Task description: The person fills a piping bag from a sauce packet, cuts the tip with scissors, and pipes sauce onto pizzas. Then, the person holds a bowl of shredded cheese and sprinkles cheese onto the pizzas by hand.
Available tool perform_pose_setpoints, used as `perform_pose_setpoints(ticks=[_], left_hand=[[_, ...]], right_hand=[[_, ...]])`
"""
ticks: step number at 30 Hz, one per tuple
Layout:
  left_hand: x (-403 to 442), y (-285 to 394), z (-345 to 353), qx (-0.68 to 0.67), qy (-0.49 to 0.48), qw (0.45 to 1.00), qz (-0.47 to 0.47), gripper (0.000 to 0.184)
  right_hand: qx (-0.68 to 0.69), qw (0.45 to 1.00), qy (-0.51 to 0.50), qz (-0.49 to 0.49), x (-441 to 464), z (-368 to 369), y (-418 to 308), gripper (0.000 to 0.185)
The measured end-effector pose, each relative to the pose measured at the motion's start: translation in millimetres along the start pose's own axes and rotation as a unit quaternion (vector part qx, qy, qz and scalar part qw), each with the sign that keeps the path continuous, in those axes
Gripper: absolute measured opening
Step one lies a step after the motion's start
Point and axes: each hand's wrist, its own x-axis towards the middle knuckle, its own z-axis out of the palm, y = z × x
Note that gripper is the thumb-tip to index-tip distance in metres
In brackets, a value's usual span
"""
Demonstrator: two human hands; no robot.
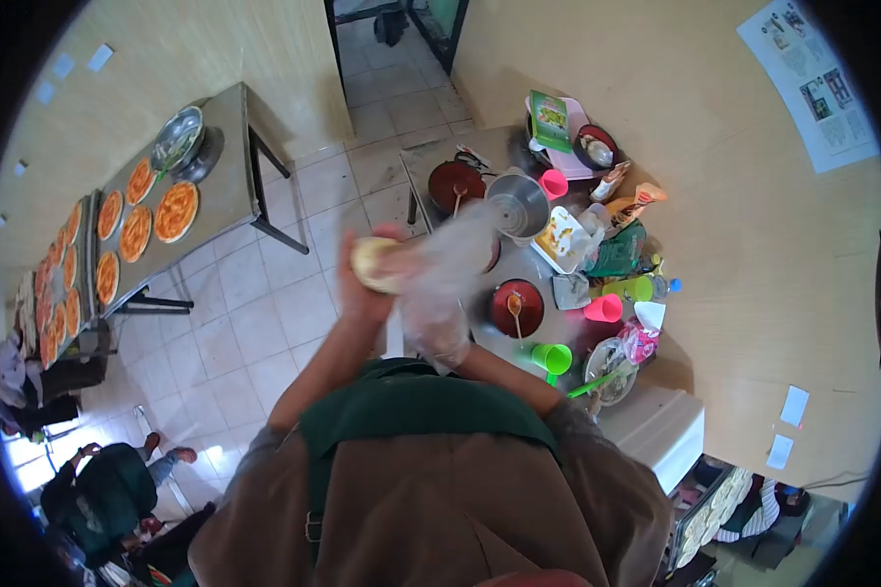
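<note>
My left hand (pixel 364 293) is wrapped round a pale, round piece that looks like dough (pixel 374 264), held up in front of my chest. A clear plastic bag or loose glove (pixel 450 264) covers my right hand (pixel 431 313) and is blurred by motion. The right hand's fingers are hidden in the plastic, close beside the pale piece. To the right, a red bowl with a wooden spoon (pixel 529 315) stands on the metal table (pixel 480 338).
Sauced rounds (pixel 176 212) and a metal bowl (pixel 178 137) lie on the left table (pixel 227 147). A pot (pixel 521 203), pink cup (pixel 605 309), green cup (pixel 554 358) and plate (pixel 612 383) crowd the right table. A person (pixel 103 494) sits at lower left.
</note>
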Motion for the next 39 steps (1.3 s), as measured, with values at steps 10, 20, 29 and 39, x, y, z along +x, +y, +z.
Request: perform_pose_setpoints(ticks=[10,20,29,39], left_hand=[[-104,264,-30,0.05,0.204,0.935,0.284,0.037],[-101,441,-3,-0.055,0.181,0.898,0.397,0.042],[-93,555,12,-0.053,0.284,0.846,0.449,0.036],[-112,662,-12,-0.063,0.205,0.858,0.467,0.049]], right_hand=[[-0.627,0.682,0.031,0.375,119,-330,126,0.065],[-0.233,0.945,-0.17,0.154,281,67,197,0.054],[0.157,0.977,-0.126,-0.067,556,299,122,0.055],[0.455,0.855,-0.012,0.247,644,378,118,0.034]])
